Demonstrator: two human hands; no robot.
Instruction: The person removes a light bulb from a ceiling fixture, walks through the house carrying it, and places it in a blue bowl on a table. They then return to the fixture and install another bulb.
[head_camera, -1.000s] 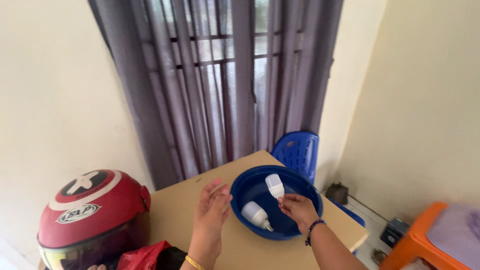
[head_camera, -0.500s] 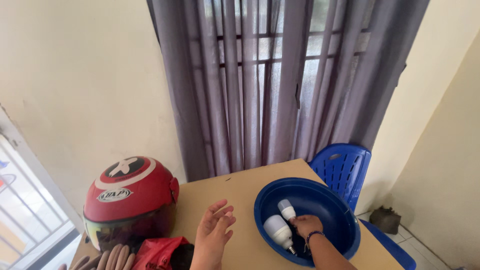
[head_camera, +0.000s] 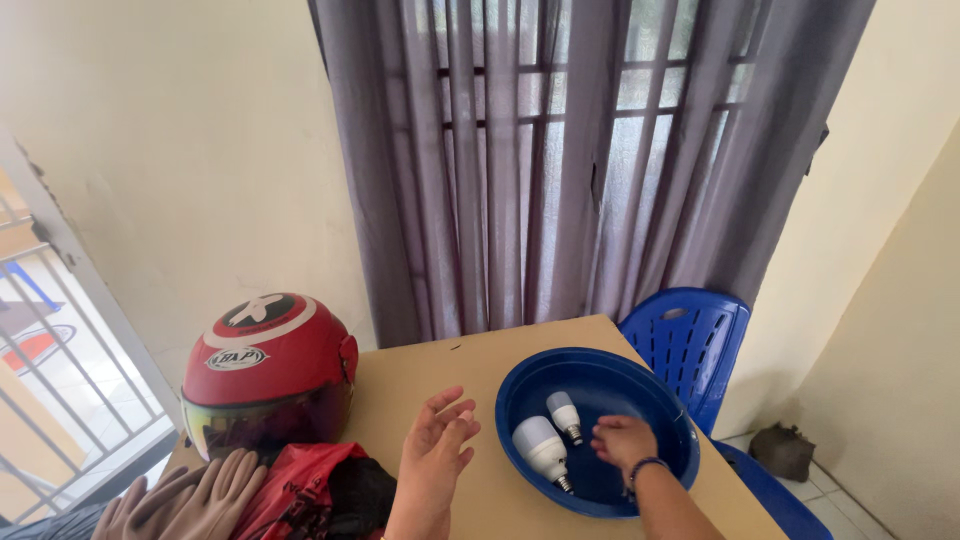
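At lower left of the frame, a red helmet (head_camera: 268, 375) is seen on the tabletop (head_camera: 480, 370). At lower centre, the left hand (head_camera: 437, 450) is held with its grip apart, empty. Right of it, two white bulbs (head_camera: 543, 448) lie in a blue basin (head_camera: 640, 395), just beside the right hand (head_camera: 622, 441), whose loosely curled grip holds nothing.

The bottom edge cuts off both forearms, the brown rubber gloves (head_camera: 185, 495) and the crumpled red plastic bag (head_camera: 300, 490) at the tabletop's (head_camera: 480, 365) near-left corner. The right hand (head_camera: 622, 441) possibly touches nothing; its fingertips are blurred.
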